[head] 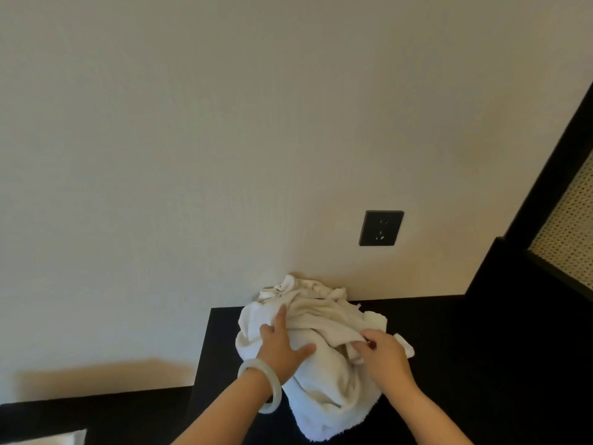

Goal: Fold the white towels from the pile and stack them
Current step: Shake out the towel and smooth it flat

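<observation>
White towels (pixel 324 364) sit in one crumpled pile on the dark tabletop (pixel 465 348), against the far wall (pixel 192 155). On my feed, the left hand (pixel 282 345) lies on the pile's left side, fingers spread and straight, pressing the cloth. A pale bangle (pixel 260 388) circles that wrist. The right hand (pixel 385 354) is at the pile's right side, its fingers curled and pinching a fold of towel. A black socket (pixel 381 228) is set in the wall above the pile, to the right. A dark-framed woven panel (pixel 571 226) stands at the far right.
</observation>
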`<control>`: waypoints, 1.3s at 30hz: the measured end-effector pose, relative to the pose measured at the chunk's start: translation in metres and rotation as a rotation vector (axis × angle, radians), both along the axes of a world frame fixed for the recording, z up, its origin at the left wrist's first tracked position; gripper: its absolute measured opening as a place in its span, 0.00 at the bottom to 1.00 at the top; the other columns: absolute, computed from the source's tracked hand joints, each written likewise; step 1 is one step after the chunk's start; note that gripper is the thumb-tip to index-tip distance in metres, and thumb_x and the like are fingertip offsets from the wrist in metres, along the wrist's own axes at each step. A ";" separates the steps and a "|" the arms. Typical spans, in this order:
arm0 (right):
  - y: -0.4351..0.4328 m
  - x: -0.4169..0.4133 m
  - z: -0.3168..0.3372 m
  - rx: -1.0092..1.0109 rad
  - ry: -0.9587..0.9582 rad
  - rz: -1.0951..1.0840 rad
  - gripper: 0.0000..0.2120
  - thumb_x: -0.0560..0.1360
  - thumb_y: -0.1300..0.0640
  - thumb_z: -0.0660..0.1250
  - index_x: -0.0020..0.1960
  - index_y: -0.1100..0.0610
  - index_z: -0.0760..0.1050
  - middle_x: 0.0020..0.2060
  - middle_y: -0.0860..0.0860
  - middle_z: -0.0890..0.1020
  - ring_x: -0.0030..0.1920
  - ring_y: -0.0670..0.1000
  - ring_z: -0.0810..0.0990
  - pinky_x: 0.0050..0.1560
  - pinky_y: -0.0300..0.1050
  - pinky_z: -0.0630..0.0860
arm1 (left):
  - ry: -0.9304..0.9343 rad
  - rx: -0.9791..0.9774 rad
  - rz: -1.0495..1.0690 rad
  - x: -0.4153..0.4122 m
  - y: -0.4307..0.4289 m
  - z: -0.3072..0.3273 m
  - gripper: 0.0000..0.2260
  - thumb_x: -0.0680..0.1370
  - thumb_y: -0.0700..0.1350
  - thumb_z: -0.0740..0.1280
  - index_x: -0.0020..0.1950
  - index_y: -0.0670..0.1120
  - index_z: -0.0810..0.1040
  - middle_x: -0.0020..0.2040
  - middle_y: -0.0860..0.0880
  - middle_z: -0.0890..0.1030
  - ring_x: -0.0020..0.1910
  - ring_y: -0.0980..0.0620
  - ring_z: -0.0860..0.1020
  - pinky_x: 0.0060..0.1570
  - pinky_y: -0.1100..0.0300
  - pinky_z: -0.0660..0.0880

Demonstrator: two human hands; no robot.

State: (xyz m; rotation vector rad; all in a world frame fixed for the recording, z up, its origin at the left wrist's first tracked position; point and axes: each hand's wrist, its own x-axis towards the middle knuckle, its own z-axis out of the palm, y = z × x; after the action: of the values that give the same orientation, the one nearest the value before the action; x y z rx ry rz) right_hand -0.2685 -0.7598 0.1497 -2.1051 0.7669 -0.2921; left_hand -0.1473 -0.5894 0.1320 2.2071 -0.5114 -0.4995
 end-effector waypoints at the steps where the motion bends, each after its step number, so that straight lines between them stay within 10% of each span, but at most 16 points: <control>1: -0.002 0.001 0.006 0.033 -0.050 -0.024 0.10 0.79 0.57 0.66 0.40 0.54 0.79 0.34 0.48 0.79 0.38 0.46 0.77 0.38 0.36 0.71 | -0.002 -0.010 -0.013 0.000 -0.004 0.001 0.44 0.75 0.60 0.70 0.79 0.57 0.42 0.72 0.45 0.58 0.61 0.48 0.69 0.56 0.60 0.69; 8: -0.018 0.021 0.056 0.225 -0.264 0.013 0.09 0.78 0.64 0.67 0.47 0.53 0.83 0.41 0.51 0.85 0.43 0.49 0.84 0.45 0.41 0.82 | -0.372 0.158 -0.063 -0.005 -0.021 0.020 0.34 0.76 0.60 0.66 0.77 0.60 0.53 0.76 0.49 0.55 0.72 0.46 0.61 0.69 0.52 0.65; 12: -0.032 0.027 0.088 0.214 -0.293 0.097 0.09 0.78 0.67 0.66 0.45 0.57 0.82 0.41 0.55 0.84 0.40 0.47 0.82 0.42 0.39 0.81 | -0.468 0.206 -0.086 -0.004 -0.048 0.054 0.23 0.77 0.58 0.64 0.71 0.59 0.68 0.69 0.54 0.70 0.66 0.48 0.68 0.62 0.51 0.66; 16: -0.062 0.027 0.122 -0.038 -0.306 0.147 0.07 0.78 0.61 0.67 0.45 0.52 0.81 0.41 0.47 0.83 0.41 0.43 0.80 0.40 0.33 0.74 | -0.438 0.083 -0.033 0.002 -0.062 0.099 0.07 0.81 0.49 0.61 0.45 0.50 0.76 0.47 0.46 0.81 0.51 0.43 0.79 0.47 0.56 0.71; 24: -0.128 0.042 0.179 -0.717 -0.186 0.033 0.04 0.76 0.58 0.66 0.48 0.59 0.76 0.46 0.56 0.77 0.51 0.59 0.75 0.44 0.45 0.66 | -0.698 -0.270 0.002 0.007 -0.085 0.233 0.07 0.81 0.39 0.61 0.48 0.40 0.78 0.40 0.43 0.78 0.40 0.47 0.74 0.36 0.62 0.63; 33: -0.150 0.030 0.282 -0.274 -0.613 0.057 0.08 0.76 0.63 0.65 0.39 0.65 0.78 0.31 0.58 0.75 0.34 0.51 0.72 0.35 0.45 0.64 | -0.793 -0.548 0.157 0.004 -0.075 0.305 0.10 0.79 0.45 0.63 0.39 0.44 0.75 0.31 0.53 0.72 0.30 0.57 0.67 0.29 0.65 0.64; 39: -0.142 0.033 0.170 0.069 -0.134 0.298 0.05 0.77 0.68 0.64 0.48 0.66 0.79 0.36 0.61 0.77 0.34 0.53 0.74 0.35 0.43 0.69 | -0.542 -0.094 0.053 -0.004 -0.088 0.184 0.12 0.81 0.48 0.65 0.40 0.43 0.75 0.36 0.47 0.74 0.38 0.47 0.72 0.36 0.56 0.61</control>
State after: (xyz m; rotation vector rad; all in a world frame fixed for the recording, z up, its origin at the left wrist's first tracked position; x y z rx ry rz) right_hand -0.2353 -0.9020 0.3196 -2.0761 0.3727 -0.2373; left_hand -0.1511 -0.6779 0.3156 2.2484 -0.7361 0.1622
